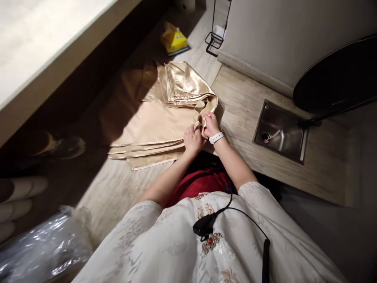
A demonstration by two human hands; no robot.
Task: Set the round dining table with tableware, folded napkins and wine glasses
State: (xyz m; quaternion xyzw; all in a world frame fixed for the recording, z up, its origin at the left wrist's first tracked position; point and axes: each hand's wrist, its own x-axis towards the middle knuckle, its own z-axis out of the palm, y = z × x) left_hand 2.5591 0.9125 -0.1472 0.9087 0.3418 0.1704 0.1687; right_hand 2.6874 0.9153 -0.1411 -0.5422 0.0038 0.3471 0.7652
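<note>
A shiny gold satin cloth [159, 118] lies partly folded on the pale wooden floor [118, 188]. Several of its folded layers are stacked at the far end, and flat layers with hemmed edges reach toward me. My left hand [193, 140] is closed on the cloth's near right edge. My right hand [211, 125], with a white band on its wrist, pinches a corner of the same cloth just beside the left hand. Both hands touch each other at that corner.
A yellow tissue pack [174, 40] and a black wire stand [216, 35] sit farther off. A raised wooden platform [244, 106] at the right holds a metal floor socket box [279, 131]. A dark round tabletop [338, 78] hangs over it. A clear plastic bag [44, 247] lies at lower left.
</note>
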